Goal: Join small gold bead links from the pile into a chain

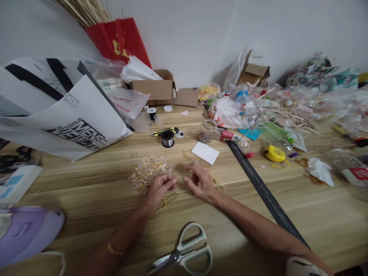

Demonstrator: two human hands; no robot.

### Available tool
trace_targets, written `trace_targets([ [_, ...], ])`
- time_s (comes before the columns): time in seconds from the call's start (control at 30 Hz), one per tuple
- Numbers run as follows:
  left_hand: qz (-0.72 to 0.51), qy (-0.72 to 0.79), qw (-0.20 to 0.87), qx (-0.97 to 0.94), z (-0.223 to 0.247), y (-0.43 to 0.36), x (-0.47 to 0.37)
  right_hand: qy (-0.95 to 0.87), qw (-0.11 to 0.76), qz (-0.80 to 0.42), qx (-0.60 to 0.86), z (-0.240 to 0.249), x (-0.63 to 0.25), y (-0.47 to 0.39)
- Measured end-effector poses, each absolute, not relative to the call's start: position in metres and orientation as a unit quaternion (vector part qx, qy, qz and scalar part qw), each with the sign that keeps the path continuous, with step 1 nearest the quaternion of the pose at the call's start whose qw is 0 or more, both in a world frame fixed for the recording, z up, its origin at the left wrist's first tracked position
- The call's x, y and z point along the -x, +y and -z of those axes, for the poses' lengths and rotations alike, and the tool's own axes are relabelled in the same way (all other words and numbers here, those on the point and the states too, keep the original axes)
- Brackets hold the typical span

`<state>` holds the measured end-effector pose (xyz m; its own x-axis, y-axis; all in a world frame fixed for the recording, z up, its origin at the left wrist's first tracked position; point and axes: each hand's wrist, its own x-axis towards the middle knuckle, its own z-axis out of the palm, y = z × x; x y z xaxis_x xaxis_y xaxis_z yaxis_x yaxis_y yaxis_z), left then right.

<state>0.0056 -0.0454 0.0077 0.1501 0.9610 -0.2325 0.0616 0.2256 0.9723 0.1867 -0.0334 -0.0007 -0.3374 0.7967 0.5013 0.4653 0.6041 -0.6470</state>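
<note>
A: State the position of the bead pile point(148, 172).
B: The bead pile, clear and gold, lies on the counter point(244, 234), just beyond and to the left of the left hand point(161, 188).

A: State the condition of the left fingers.
B: Thumb and index tips meet in a narrow pinch at the pile's near right side. Whether a fine item sits between them cannot be determined.

A: And the right hand point(202, 184)?
B: It is set opposite the left, thumb and index spread wide apart, the gap facing the left fingertips.

A: Locate the gold strands.
B: One gold strand point(166, 200) lies just beside the left hand, on its near side. A second strand point(217, 184) shows at the right hand's outer side. A third strand point(187, 156) lies beyond the right hand, near a white rectangular pad point(205, 153).

A: List adjacent equipment.
B: A wire spool point(167, 139) stands beyond the pile, beside a yellow-and-black cutter point(165, 131). Scissors point(191, 249) lie nearest the wearer, handles to the right.
</note>
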Motion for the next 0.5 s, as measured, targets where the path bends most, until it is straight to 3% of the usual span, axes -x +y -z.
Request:
trace_targets([
  [0.5,-0.375,0.553,0.451,-0.591,-0.01,-0.048,-0.007,-0.765,0.406,-0.266,0.424,-0.014,-0.187,-0.035],
])
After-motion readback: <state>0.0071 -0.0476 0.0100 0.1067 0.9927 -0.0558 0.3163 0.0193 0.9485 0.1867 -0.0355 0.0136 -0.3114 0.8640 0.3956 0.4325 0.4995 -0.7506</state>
